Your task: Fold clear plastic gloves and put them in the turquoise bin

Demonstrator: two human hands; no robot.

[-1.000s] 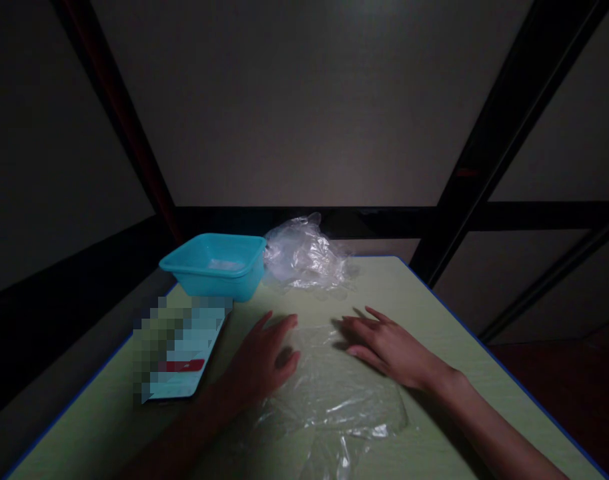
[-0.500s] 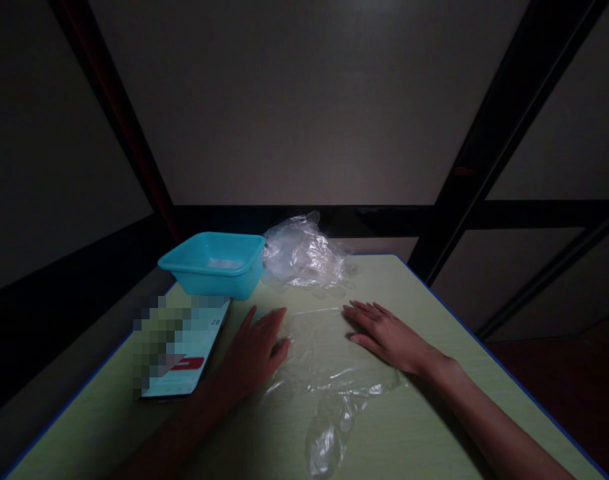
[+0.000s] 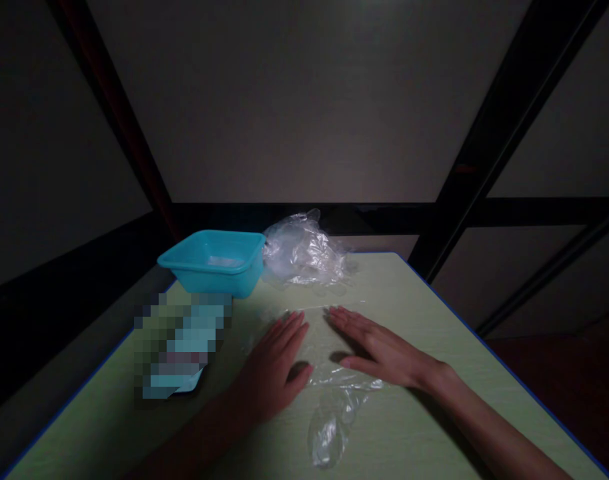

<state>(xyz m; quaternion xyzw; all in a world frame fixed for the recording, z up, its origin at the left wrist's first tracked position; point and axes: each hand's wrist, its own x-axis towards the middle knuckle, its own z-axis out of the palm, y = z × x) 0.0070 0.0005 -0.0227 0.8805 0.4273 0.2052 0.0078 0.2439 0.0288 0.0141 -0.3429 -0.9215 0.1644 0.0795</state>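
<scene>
A thin, clear piece of plastic point(image 3: 329, 380) that looks like a disposable glove lies spread on the table, with a rounded, wrinkled lobe toward me. My left hand point(image 3: 279, 363) rests over its left side, palm down, fingers stretched and thumb apart. On the right side, my right hand point(image 3: 377, 343) lies palm down with its fingers extended and its thumb out. Neither hand grips anything. The plastic's outline under my hands is partly hidden.
A turquoise plastic basin point(image 3: 211, 263) stands at the back left. Beside it sits a crumpled heap of clear plastic point(image 3: 307, 253). A flat, partly pixelated device or booklet point(image 3: 189, 353) lies left of my left hand. The pale table point(image 3: 424, 307) has a blue edge; a wall rises behind it.
My left hand has moved right and nearer to me, over the plastic. My right hand has shifted left, so the hands are closer together. The plastic's left part is now more covered.
</scene>
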